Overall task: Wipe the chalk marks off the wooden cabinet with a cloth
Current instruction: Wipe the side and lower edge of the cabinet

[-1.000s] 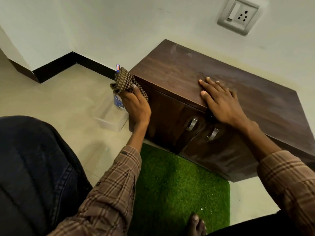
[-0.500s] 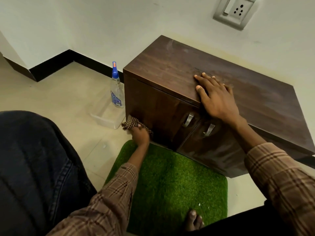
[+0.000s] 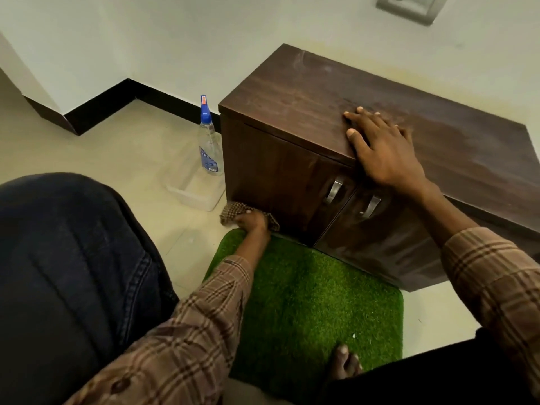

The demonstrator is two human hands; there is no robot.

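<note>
Cloth has been carried down the wooden cabinet from its top left corner to the bottom of the left door, so one downward wiping pass seems finished. It is gripped under the left hand, protruding at its ten o'clock. The right hand lies flat, fingers straight, on the cabinet top, at two o'clock from the cloth.

Place: a room in a home.
Signs: tiled floor, wall socket, wooden cabinet, green grass mat.
</note>
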